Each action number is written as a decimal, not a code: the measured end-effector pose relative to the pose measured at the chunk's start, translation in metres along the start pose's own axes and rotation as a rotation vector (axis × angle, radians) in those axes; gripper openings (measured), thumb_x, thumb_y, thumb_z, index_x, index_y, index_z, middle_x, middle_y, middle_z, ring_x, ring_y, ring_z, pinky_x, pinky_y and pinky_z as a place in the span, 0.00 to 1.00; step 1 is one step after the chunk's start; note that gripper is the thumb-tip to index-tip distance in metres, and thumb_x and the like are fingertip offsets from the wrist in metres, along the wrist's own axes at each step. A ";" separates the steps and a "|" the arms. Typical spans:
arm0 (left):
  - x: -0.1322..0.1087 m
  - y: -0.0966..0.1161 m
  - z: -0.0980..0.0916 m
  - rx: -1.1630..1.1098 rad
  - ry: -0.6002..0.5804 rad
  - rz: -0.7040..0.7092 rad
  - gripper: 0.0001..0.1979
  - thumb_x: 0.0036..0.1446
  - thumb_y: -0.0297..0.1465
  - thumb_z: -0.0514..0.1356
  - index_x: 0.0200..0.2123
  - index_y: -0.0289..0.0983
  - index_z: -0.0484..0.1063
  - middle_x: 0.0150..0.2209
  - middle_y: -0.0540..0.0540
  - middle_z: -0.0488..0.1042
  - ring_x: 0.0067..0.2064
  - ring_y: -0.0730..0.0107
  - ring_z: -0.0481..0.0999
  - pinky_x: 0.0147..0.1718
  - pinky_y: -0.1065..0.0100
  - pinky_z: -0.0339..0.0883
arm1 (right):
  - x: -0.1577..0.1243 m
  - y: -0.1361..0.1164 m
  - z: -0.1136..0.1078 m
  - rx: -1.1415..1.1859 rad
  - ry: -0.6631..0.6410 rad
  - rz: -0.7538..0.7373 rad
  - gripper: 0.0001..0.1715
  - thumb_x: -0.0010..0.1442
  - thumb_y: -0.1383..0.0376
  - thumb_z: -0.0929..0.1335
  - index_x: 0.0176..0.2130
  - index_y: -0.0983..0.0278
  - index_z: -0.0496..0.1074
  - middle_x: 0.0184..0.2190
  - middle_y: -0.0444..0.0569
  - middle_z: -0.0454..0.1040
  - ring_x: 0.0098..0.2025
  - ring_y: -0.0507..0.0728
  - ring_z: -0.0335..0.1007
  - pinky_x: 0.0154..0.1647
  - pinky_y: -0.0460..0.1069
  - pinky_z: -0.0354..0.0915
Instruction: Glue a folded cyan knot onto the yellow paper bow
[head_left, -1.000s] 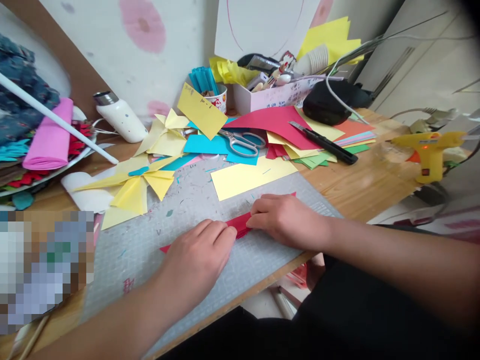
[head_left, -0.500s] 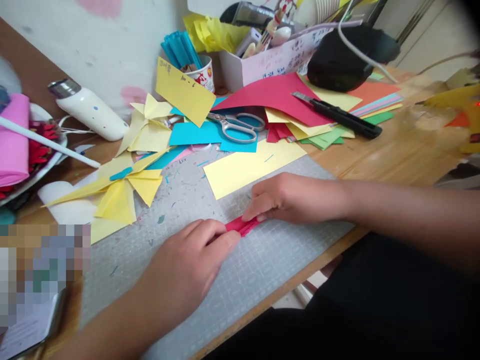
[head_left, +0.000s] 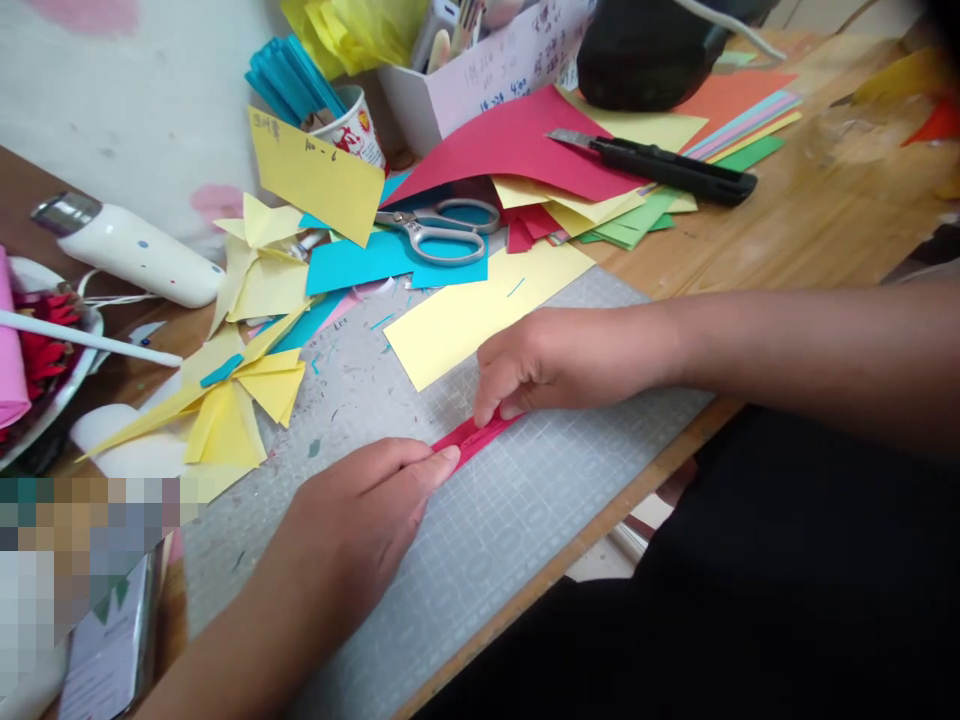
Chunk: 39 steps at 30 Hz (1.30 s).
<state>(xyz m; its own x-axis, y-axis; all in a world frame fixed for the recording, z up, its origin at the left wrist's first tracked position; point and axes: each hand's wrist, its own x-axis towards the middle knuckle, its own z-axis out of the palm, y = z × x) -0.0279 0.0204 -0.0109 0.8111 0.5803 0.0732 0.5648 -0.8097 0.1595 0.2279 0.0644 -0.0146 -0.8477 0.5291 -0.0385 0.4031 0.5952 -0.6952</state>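
A narrow folded strip of red paper (head_left: 471, 436) lies low over the grey cutting mat (head_left: 487, 560), with both of my hands on it. My left hand (head_left: 367, 510) grips its near left end, the thumb pressed on top. On the farther right part, my right hand (head_left: 540, 365) pinches the strip with bent fingers; the end under that hand is hidden. Just beyond my right hand is a flat pale yellow paper rectangle (head_left: 450, 335) with a thin blue mark on it.
Scissors (head_left: 442, 235) rest on blue paper behind the mat. A utility knife (head_left: 660, 165), blade out, lies on red paper (head_left: 495, 140). Folded yellow paper shapes (head_left: 225, 420) and a white bottle (head_left: 142, 250) are at left. A paper cup (head_left: 352, 125) and box (head_left: 480, 75) stand behind.
My hands have drawn slightly apart along the red strip, so more of it shows between them. The view has shifted, moving the background things left in the picture.
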 end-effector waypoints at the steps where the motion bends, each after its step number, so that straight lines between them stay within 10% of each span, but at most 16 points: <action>1: 0.000 0.000 -0.001 -0.009 -0.001 -0.006 0.14 0.61 0.27 0.49 0.44 0.40 0.73 0.39 0.48 0.77 0.36 0.69 0.78 0.29 0.73 0.71 | 0.000 0.000 0.000 0.004 0.003 -0.012 0.16 0.60 0.74 0.66 0.44 0.61 0.77 0.37 0.45 0.76 0.37 0.51 0.70 0.38 0.44 0.60; 22: -0.001 -0.016 0.005 -0.138 -0.067 0.075 0.14 0.64 0.32 0.53 0.53 0.41 0.67 0.40 0.48 0.71 0.38 0.72 0.75 0.36 0.74 0.68 | 0.000 -0.003 0.001 -0.377 -0.013 -0.035 0.16 0.62 0.70 0.65 0.45 0.54 0.77 0.34 0.47 0.72 0.31 0.52 0.65 0.30 0.47 0.56; 39: 0.006 -0.007 0.002 -0.072 -0.089 0.039 0.14 0.63 0.31 0.49 0.38 0.39 0.75 0.36 0.47 0.75 0.32 0.71 0.75 0.29 0.73 0.69 | -0.005 0.005 0.009 -0.472 0.056 -0.110 0.17 0.63 0.68 0.65 0.48 0.53 0.76 0.35 0.47 0.71 0.33 0.52 0.65 0.27 0.47 0.51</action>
<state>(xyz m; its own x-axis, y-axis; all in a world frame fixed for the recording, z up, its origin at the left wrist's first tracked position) -0.0268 0.0291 -0.0130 0.8446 0.5353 -0.0067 0.5225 -0.8215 0.2285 0.2308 0.0593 -0.0245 -0.8794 0.4716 0.0650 0.4353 0.8519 -0.2913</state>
